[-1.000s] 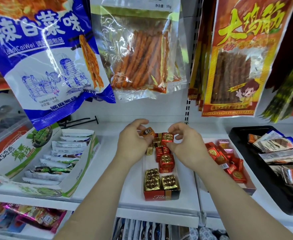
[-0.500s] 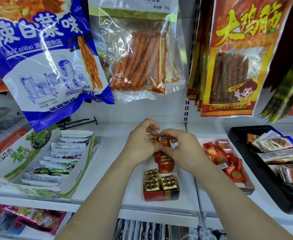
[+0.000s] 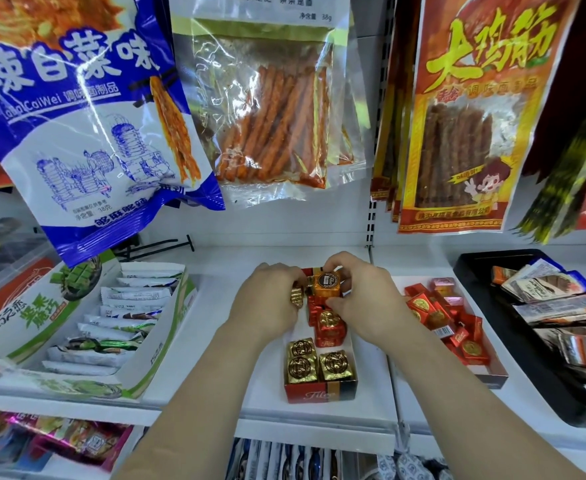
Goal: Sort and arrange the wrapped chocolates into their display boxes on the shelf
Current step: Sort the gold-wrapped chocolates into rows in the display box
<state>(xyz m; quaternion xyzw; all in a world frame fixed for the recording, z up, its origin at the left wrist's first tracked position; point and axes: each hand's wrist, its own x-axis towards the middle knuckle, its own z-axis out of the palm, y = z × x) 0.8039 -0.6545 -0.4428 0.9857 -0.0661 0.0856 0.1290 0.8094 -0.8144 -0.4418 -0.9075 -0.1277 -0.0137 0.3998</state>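
Both hands work over the rear half of a narrow display box [image 3: 321, 393] that stands on the white shelf [image 3: 215, 268], its red front panel facing the camera.

Right hand [image 3: 364, 299]: the fingers are curled and pinch an orange-wrapped chocolate [image 3: 326, 285]. The forefinger arches over the top rear edge of the cube; the thumb presses at its lower right corner. The cube's top face, with a dark round label, points up toward the camera. It sits above the red pieces at the back of the box; whether it rests on them cannot be determined.

Left hand [image 3: 267, 303]: the fingers are bent inward and grip a gold-wrapped chocolate [image 3: 296, 296] at the fingertips, just beside the left face of the orange cube. The hand is partly closed, not clenched.

Box contents: three gold chocolates [image 3: 319, 363] occupy the front end, two side by side against the front panel and one behind the left of these. Behind them, red-wrapped chocolates [image 3: 329, 327] with gold medallions fill the middle, reaching back under the hands.

To the right, a second, wider box [image 3: 492, 379] holds loose red flat chocolates [image 3: 436, 313] lying at mixed angles, plus a few pink pieces at its rear. Further right stands a black tray [image 3: 533, 372] of wrapped bars. To the left, a green-and-white carton [image 3: 160, 358] holds white sachets in a row. Snack bags [image 3: 77, 116] hang from above the shelf.
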